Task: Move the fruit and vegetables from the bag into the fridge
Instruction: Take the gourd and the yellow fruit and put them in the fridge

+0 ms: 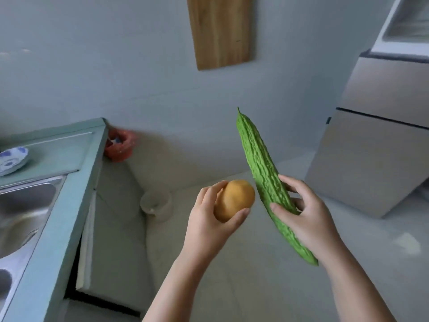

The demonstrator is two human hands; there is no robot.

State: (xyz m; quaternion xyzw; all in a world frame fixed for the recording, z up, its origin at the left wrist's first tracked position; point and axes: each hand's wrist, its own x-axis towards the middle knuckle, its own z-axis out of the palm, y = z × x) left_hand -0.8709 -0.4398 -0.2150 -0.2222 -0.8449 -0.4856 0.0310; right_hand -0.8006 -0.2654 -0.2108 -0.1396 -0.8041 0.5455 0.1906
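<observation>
Gripping a yellow-orange fruit (234, 199) in curled fingers, the left hand (209, 219) is held up beside the right hand (306, 217), which wraps a long green bitter gourd (262, 173) tilted upward; the silver fridge (380, 145) stands far right.

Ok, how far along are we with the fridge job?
Done: two items are picked up. In hand: the left hand holds a yellow fruit, and the right hand grips a gourd. Left: the fridge doors in view look shut, so one needs opening and both items still go in. Whether more produce remains does not show.
</observation>
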